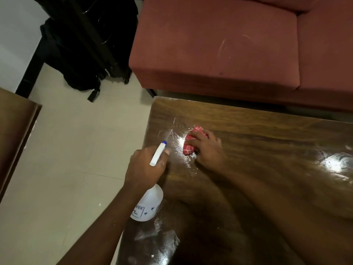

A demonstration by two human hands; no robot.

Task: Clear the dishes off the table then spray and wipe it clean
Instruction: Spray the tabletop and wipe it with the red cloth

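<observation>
Bench [257,150] of glossy dark wood beside a red sofa [219,50], wet streaks near its left corner, right hand [207,150] pressing a red checked cloth [191,140] there, left hand [147,167] gripping a white spray bottle [149,203] at the bench's left edge.

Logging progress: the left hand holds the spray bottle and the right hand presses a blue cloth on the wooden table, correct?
Not quite: in the head view the cloth under the right hand is red checked. The left hand does hold the spray bottle at the table.
</observation>
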